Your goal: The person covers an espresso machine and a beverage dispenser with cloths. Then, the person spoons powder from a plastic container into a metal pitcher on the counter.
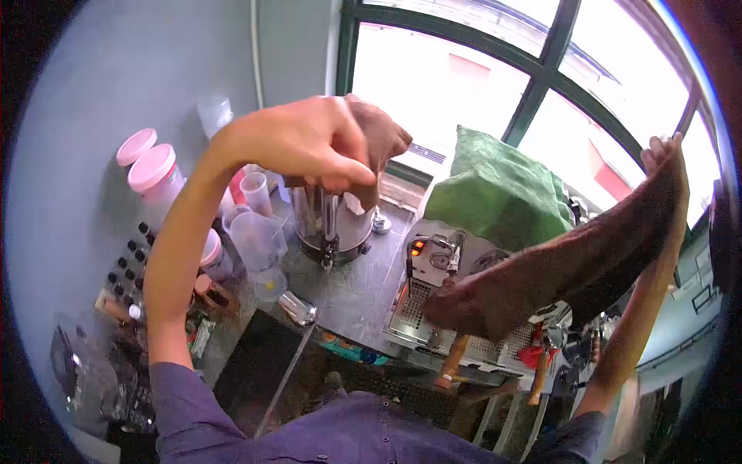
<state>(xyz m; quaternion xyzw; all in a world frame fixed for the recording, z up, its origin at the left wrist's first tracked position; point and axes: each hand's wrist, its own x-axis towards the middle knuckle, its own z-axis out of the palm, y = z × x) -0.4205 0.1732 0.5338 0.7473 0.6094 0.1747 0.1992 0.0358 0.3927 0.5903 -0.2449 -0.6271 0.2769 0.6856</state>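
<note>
My left hand [313,143] is raised over a steel urn [317,224] with a tap, its fingers closed on a bunched brown cloth [382,143]. At the far right my right hand [659,151] is lifted high, gripping the upper end of a longer brown cloth [556,267]. That cloth slants down to the left across the front of an espresso machine [429,278], partly hiding it. No join shows between the two brown pieces. A green towel [502,182] covers the top of the machine.
Left of the urn stand a clear plastic jug [255,240], pink-lidded tubs [152,166] and several small dark-capped bottles. A steel cup [297,308] lies near the counter's front edge, beside a black mat [259,359]. Portafilter handles [450,363] jut from the machine. A window [440,73] stands behind.
</note>
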